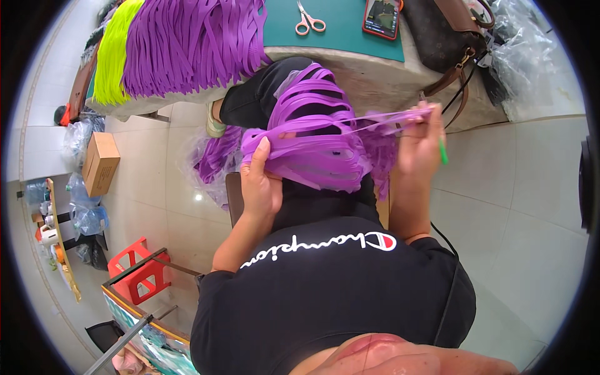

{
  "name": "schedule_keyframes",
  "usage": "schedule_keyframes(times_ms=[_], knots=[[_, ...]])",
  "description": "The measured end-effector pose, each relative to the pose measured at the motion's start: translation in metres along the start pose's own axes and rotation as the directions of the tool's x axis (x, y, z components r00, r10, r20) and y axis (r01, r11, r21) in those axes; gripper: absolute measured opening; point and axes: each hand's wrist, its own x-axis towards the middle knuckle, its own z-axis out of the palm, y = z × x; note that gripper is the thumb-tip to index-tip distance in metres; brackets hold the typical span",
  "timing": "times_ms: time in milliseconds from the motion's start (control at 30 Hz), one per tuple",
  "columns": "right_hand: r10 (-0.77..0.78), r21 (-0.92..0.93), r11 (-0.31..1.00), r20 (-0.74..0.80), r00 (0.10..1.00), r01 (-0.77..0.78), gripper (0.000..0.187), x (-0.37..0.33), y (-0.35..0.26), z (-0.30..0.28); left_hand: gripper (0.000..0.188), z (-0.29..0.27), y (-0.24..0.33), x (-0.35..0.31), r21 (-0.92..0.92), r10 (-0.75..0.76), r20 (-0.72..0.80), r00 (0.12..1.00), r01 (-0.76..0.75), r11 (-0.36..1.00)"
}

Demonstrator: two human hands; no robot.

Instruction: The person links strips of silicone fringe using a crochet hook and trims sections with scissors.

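Note:
A bundle of slitted purple strips, soft and slightly shiny, lies across my lap. My left hand grips its left edge, thumb on top and fingers underneath. To the right, my right hand is raised with its fingers pinched together. Thin purple strands stretch taut from the bundle to those fingers. A slim green-ended tool sticks out from the same hand; its kind is mostly hidden by the fingers. More purple strips hang beside my right thigh.
Ahead, a cloth-covered table bears a green mat, pink-handled scissors, a phone, a brown bag, and purple and yellow-green strips. A cardboard box and red stool stand left.

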Motion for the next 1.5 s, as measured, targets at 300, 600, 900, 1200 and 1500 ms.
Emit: schedule_keyframes(times_ms=[300, 600, 900, 1200, 1500], knots=[[-0.317, 0.054, 0.934, -0.329, 0.89, 0.353, 0.019, 0.074, -0.139, -0.145, 0.035, -0.021, 0.006, 0.013, -0.054, 0.107, -0.021, 0.994, -0.108, 0.993], [0.133, -0.961, -0.066, 0.26, 0.956, 0.27, 0.022, 0.041, -0.1, -0.076, 0.033, -0.009, 0.03, 0.0, -0.1, 0.027, 0.134, 0.991, -0.013, 0.995], [0.067, -0.853, 0.343, 0.44, 0.896, 0.393, 0.048, 0.019, -0.012, -0.022, 0.03, -0.002, 0.021, -0.012, -0.013, -0.139, 0.083, 0.987, 0.141, 0.99], [0.298, -0.471, 0.882, 0.58, 0.758, 0.015, 0.015, -0.043, 0.038, 0.046, 0.028, 0.021, 0.007, -0.013, 0.091, 0.006, 0.141, 0.99, -0.019, 0.996], [0.303, -0.497, 0.868, 0.51, 0.805, -0.012, 0.025, -0.048, 0.046, 0.053, 0.031, 0.022, 0.003, -0.016, 0.169, 0.08, 0.154, 0.985, -0.106, 0.98]])
